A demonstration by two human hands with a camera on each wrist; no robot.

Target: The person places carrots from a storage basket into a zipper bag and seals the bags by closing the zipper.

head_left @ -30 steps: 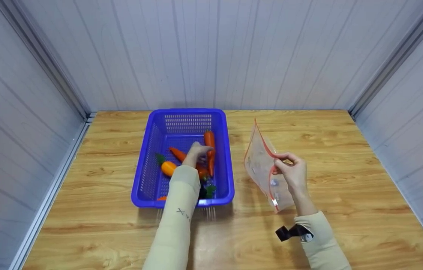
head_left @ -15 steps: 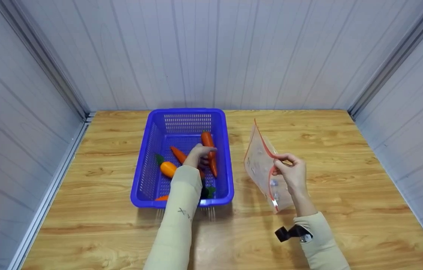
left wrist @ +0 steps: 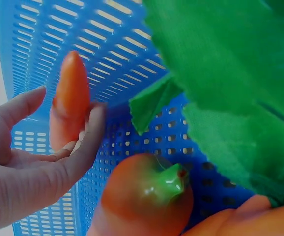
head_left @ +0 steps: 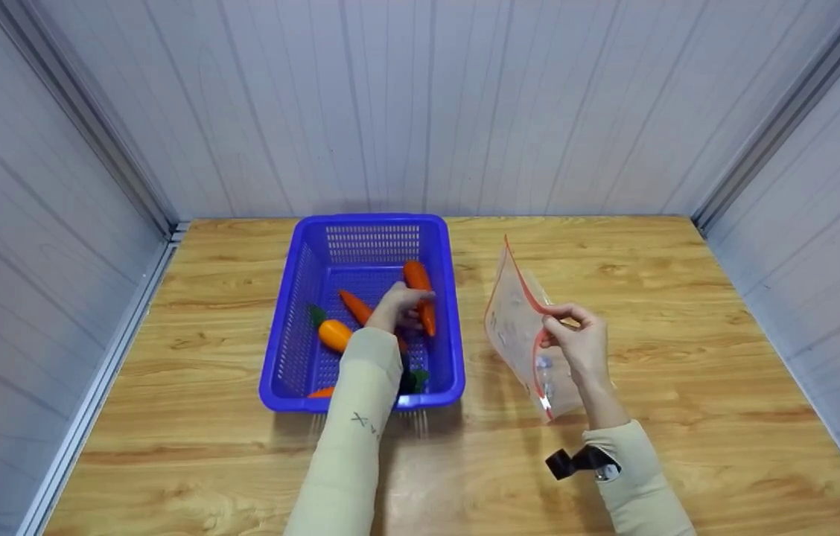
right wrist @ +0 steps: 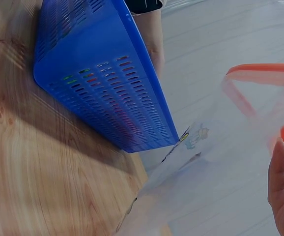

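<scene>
Wood-grain table, pale panel walls at top of frame. Blue perforated plastic basket left of center. Carrot at its right side: orange-red, smooth, long, tapered. Left hand has fingers curled round it, thumb looks clear; thick end pokes out above the hand, tip below. Right hand pinches red-edged mouth of 1 translucent plastic bag, right of center.
</scene>
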